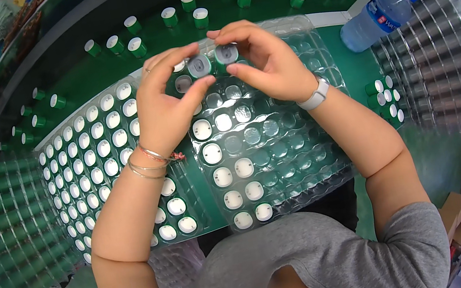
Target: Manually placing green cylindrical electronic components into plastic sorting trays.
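My left hand (168, 96) pinches a small green cylindrical piece (199, 67) between thumb and forefinger, its grey ringed end turned up. Close beside it, a similar green piece (226, 53) is held in the fingers of my right hand (266, 64). Both hands are above the far part of a clear plastic tray (304, 143) with round pockets. White-topped pieces (223, 177) sit in its left columns, while many pockets to the right hold none. Left of it, a second clear tray (190, 179) carries rows of white-topped green pieces (97, 130), partly hidden by my left forearm.
Beyond the trays, several green pieces (169, 17) stand scattered on a green belt (156, 37). A water bottle (376, 19) lies at the right, with more pieces (385, 97) nearer me. Pocketed trays stand at the far left (9, 220) and right (432, 65).
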Motion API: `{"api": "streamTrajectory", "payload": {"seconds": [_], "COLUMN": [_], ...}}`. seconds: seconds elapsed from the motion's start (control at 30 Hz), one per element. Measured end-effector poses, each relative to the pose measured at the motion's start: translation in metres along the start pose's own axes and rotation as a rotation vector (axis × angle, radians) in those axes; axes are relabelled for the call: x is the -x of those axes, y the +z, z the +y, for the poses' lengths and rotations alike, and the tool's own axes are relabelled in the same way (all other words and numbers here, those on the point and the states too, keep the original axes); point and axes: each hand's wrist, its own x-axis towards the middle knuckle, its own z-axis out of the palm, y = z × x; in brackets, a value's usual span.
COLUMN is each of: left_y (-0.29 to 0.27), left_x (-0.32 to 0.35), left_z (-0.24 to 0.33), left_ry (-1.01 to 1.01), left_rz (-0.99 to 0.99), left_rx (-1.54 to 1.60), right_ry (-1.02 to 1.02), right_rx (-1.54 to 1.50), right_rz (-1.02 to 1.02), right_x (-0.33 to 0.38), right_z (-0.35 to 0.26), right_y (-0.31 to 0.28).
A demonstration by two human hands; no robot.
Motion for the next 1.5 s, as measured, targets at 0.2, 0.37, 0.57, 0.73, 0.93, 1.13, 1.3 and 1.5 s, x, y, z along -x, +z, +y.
{"api": "streamTrajectory", "payload": {"seconds": [0.2,0.37,0.57,0.73,0.93,1.13,1.3,1.5], "left_y": [0.004,0.001,0.0,0.002,0.005,-0.002,0.004,0.008], "left_x": [-0.003,-0.003,-0.003,-0.002,0.004,0.003,0.002,0.009], "left_z": [-0.007,-0.009,-0.003,-0.005,-0.004,-0.012,-0.01,-0.005], "left_ry": [-0.319,-0.447,-0.486,-0.453,-0.441,-0.331,-0.382,-0.279], "left_rz": [0.161,0.179,0.093,0.051,-0.198,-0.097,-0.073,-0.129], "left_rx": [0.565,0.643,0.7,0.769,0.865,0.803,0.677,0.391], "right_ry": [0.201,-0.019,0.078,0.405,0.212,0.216,0.118,0.173], "right_rx": [-0.113,0.115,0.319,0.254,-0.022,0.168,0.382,0.396], "right_rz": [-0.074,-0.551,-0.736,-0.142,-0.025,-0.29,-0.458,-0.323], "right_x": [0.004,0.008,0.015,0.009,0.003,0.002,0.013,0.004], "right_z": [-0.02,-0.034,-0.043,-0.03,-0.012,-0.035,-0.033,-0.039], "right_y": [-0.004,0.011,0.024,0.013,0.008,0.005,0.021,0.008]}}
